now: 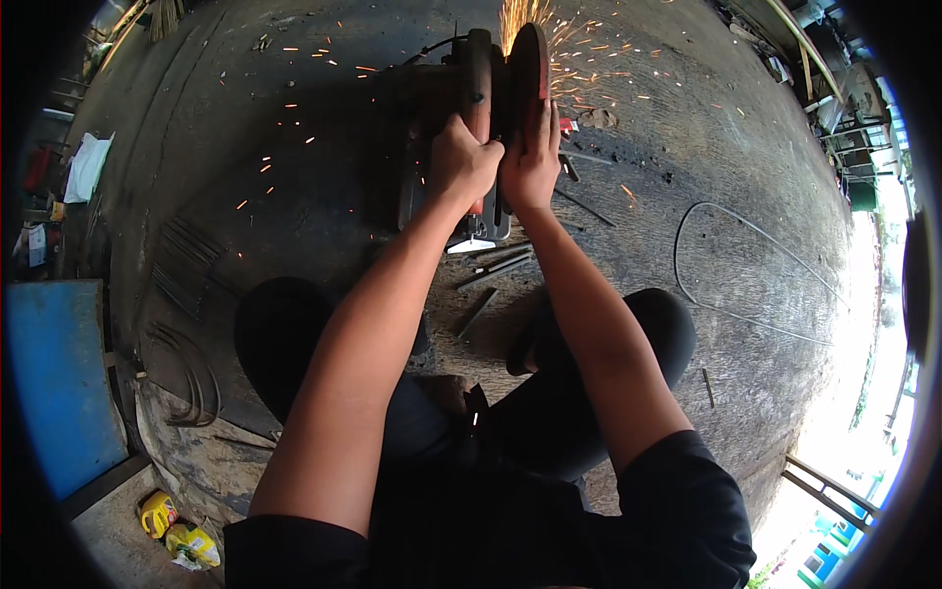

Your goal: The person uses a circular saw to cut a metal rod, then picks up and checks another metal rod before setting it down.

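Observation:
A cut-off saw (pixel 478 79) stands on the floor ahead of me, with a round reddish-brown disc or guard (pixel 531 69) on its right side. Orange sparks (pixel 525 18) spray from its far side and scatter both ways. My left hand (pixel 463 165) is closed around the saw's handle, thumb toward the right. Against the near edge of the round guard lies my right hand (pixel 531 169), its fingers stretched upward and flat. The piece being cut is hidden behind the saw and my hands. Short dark metal bars (pixel 496 270) lie just below the saw, between my knees.
A bent loop of rod (pixel 677 245) lies on the floor at right. At left are thin rods (pixel 186 260), curved bars (pixel 191 378) and a blue panel (pixel 64 378). A yellow container (pixel 157 513) sits lower left. My bent knees (pixel 280 319) flank the work.

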The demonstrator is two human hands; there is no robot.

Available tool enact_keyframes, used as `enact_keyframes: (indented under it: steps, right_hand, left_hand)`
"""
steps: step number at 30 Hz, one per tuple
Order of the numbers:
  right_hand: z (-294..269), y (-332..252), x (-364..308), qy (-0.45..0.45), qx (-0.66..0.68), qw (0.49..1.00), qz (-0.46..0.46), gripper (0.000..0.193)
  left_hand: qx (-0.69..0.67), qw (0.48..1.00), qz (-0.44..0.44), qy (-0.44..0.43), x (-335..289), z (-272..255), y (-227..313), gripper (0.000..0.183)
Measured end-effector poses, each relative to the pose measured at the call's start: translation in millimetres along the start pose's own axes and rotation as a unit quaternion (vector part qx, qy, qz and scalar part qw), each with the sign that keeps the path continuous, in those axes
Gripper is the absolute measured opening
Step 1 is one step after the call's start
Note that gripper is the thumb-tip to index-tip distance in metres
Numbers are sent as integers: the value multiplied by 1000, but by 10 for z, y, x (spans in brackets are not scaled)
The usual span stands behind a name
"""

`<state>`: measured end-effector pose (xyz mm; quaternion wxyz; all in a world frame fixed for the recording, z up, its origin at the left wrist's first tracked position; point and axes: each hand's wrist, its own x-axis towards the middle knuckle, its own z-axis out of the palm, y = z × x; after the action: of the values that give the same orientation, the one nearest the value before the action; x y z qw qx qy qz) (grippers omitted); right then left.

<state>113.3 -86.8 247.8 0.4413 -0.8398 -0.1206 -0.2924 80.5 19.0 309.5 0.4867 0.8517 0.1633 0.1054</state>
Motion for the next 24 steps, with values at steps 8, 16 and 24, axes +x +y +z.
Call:
enact_keyframes:
  steps: [8, 16, 24]
  right_hand:
    - [-1, -8, -2, 8, -1, 1000, -8, 60]
    - [9, 12, -11, 12, -7, 1000, -15, 59]
    - [7, 4, -6, 4, -5, 1000, -1, 58]
  left_hand:
    - [12, 1000, -3, 7, -17, -8, 23, 44]
    - [9, 1000, 18, 22, -17, 6, 2, 41]
    - [-9, 1000, -7, -1, -11, 2, -4, 41]
